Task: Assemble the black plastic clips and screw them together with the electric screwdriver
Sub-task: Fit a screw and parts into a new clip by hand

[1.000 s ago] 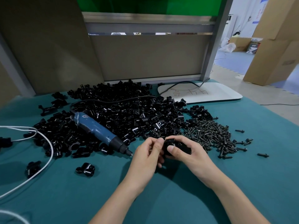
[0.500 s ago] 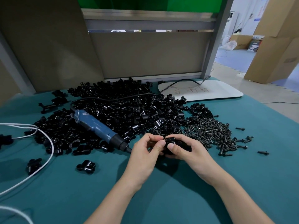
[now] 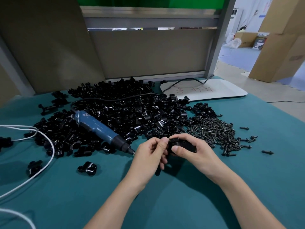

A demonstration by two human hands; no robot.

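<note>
Just right of the electric screwdriver [image 3: 99,129], we see the right hand [image 3: 194,154], fingers curled round a black clip [image 3: 183,144] — the left hand [image 3: 148,156] pinches its end.

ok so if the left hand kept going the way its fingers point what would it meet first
The black plastic clip gripped in the right hand. The left hand seems to touch it with its fingertips, though depth is unclear.

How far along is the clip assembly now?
Done: perhaps one joined black plastic clip lying apart. In hand: left hand and right hand grip black clip parts. To do: blue electric screwdriver lies untouched; pile of loose black clips and dark screws remain.
</note>
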